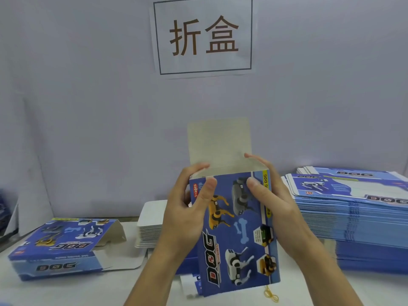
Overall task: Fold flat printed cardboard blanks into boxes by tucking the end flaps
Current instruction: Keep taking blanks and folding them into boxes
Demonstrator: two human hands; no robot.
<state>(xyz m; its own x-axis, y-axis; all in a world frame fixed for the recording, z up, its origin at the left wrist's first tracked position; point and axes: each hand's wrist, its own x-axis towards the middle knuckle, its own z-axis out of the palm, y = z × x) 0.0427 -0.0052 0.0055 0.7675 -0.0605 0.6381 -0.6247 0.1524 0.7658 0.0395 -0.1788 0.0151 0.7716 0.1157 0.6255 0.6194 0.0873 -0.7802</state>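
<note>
Both hands grip an upright blue DOG box (238,235) over the bench's near edge: left hand (187,208) and right hand (273,204) pinch its sides, top flap (218,142) standing open. Flat blanks (357,208) stack at the right edge.

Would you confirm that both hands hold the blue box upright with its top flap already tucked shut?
Not quite: the head view shows both hands holding the blue box upright, but its top flap stands straight up, open, not tucked.
</note>
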